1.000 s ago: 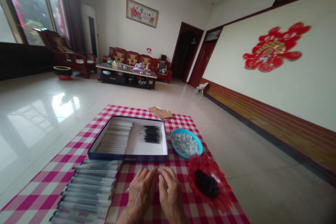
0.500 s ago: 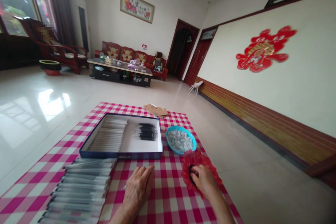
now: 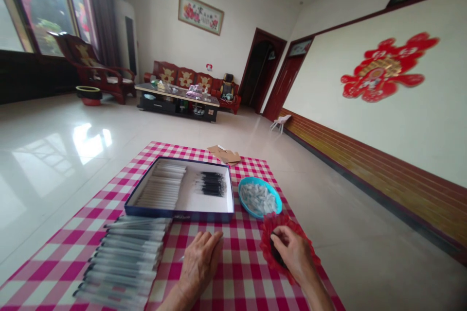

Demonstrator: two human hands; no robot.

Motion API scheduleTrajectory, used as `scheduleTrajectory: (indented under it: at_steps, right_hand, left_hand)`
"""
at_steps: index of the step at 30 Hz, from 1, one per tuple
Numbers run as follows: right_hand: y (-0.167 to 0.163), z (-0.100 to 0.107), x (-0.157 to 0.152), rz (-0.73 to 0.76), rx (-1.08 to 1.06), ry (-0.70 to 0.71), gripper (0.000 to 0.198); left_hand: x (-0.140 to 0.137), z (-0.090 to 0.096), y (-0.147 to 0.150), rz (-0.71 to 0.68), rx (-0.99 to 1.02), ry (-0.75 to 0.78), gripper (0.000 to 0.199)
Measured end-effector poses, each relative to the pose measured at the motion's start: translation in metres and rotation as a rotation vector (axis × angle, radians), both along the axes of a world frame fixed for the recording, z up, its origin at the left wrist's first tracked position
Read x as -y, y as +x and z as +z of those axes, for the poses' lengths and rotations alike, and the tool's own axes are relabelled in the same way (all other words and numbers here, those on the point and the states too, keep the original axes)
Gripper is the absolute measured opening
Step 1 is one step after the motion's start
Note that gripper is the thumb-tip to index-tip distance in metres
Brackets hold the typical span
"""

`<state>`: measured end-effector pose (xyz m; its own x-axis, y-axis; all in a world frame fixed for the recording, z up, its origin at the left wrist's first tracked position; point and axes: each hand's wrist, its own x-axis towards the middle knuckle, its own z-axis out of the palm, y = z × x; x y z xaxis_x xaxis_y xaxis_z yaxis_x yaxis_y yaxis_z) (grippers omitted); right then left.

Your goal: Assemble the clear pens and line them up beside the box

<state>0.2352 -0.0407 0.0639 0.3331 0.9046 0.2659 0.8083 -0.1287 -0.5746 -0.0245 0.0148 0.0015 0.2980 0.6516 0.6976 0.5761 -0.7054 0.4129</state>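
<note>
My left hand [image 3: 202,260] is closed over the checked tablecloth, fingers curled together. A small clear glint shows beside it, but what the fingers hold is hidden. My right hand [image 3: 294,252] pinches thumb and fingertips together above the dark middle of a red flower-shaped holder [image 3: 268,248]; anything between the tips is too small to make out. Left of my left hand lies a stack of clear pens with dark ends [image 3: 122,262]. Behind it, a blue-edged box [image 3: 204,216] holds pale translucent tubes [image 3: 162,187] and a group of black pen parts [image 3: 212,183].
A turquoise bowl [image 3: 279,199] full of small pale translucent pieces stands just behind the red holder. Torn brown cardboard [image 3: 226,154] lies at the table's far edge. Across the tiled floor are a low table [image 3: 175,95], a wooden sofa [image 3: 182,75] and a small chair [image 3: 280,121].
The view has swung a little to the left, so everything sits further right. My right fingers have risen slightly from the middle of the red holder. My left hand stays closed in place.
</note>
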Motion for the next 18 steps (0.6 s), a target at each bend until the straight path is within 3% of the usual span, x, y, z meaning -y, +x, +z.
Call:
scheduleTrajectory:
  at_steps: [2,5,10,14,18]
  right_hand:
    - [-0.017,0.007,0.002,0.060,-0.260,0.090,0.019]
    - [-0.050,0.011,0.001,0.143,-0.465,0.141,0.028]
    - [-0.101,-0.006,-0.011,0.257,-0.780,0.111,0.026]
    - [-0.120,-0.027,-0.016,0.182,-0.991,0.106,0.029]
    - [-0.122,-0.038,-0.014,0.120,-1.036,0.076,0.034]
  left_hand:
    - [0.001,0.000,0.001,-0.029,0.008,-0.013,0.022]
    - [0.002,0.001,0.001,-0.055,0.021,-0.026,0.021]
    - [0.003,0.002,-0.001,-0.085,0.026,-0.056,0.020]
    - [0.003,0.003,-0.001,-0.098,0.014,-0.080,0.020]
    - [0.003,0.004,0.000,-0.090,-0.002,-0.103,0.018]
